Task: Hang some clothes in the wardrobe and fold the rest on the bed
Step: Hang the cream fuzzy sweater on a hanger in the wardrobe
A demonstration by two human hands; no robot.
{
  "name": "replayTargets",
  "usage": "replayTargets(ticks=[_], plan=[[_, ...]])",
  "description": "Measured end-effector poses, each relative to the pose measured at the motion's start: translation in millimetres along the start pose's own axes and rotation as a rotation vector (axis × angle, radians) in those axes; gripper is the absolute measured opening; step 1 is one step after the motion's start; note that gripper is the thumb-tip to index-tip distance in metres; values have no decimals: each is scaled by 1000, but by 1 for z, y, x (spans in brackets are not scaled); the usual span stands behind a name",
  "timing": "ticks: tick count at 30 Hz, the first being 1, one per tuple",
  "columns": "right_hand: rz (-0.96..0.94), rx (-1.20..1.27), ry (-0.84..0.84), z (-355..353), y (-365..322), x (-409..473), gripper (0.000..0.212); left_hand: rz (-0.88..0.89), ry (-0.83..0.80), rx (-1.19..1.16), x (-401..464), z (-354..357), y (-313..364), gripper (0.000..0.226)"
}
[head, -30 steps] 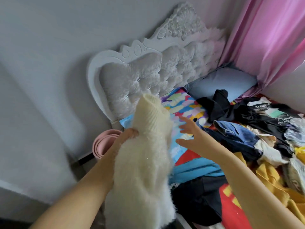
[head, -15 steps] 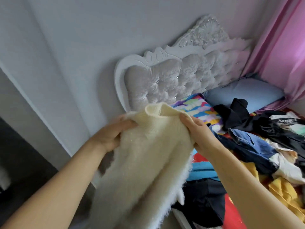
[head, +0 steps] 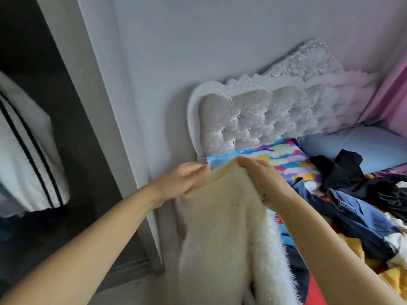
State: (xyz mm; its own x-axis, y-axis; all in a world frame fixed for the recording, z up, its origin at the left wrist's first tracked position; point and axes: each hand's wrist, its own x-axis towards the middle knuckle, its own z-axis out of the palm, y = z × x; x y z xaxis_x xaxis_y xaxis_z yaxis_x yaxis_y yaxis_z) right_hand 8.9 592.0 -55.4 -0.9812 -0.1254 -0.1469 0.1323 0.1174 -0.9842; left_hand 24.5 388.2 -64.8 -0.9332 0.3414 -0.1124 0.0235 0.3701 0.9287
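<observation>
A cream fluffy sweater (head: 222, 234) hangs down in front of me, its ribbed knit edge held up at the top. My left hand (head: 182, 179) grips the left end of that edge and my right hand (head: 262, 179) grips the right end. To the right, a heap of mixed clothes (head: 356, 205) in black, blue denim, yellow and white lies on the bed. At the far left the dark wardrobe opening (head: 72, 150) shows a white garment with dark stripes (head: 28, 155) hanging inside.
The white tufted headboard (head: 275, 122) stands against the grey wall. A colourful patterned pillow (head: 284, 159) and a pale blue pillow (head: 361, 146) lie below it. A pink curtain (head: 394, 95) hangs at the right. The white wardrobe frame (head: 114, 119) runs between wardrobe and bed.
My right hand has closed on the sweater's top edge beside the left. My view has swung left, bringing the wardrobe opening and the hanging striped garment into sight.
</observation>
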Motion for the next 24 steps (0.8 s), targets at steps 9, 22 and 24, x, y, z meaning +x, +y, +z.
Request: replayTargets(ticks=[9, 22, 24], plan=[[-146, -145, -105, 54, -17, -19, 44, 34, -22, 420, -10, -5, -20, 43], [-363, -390, -33, 237, -64, -45, 47, 57, -2, 263, -106, -163, -54, 34], [-368, -417, -28, 263, -64, -49, 49, -6, -55, 362, -114, -184, -65, 21]])
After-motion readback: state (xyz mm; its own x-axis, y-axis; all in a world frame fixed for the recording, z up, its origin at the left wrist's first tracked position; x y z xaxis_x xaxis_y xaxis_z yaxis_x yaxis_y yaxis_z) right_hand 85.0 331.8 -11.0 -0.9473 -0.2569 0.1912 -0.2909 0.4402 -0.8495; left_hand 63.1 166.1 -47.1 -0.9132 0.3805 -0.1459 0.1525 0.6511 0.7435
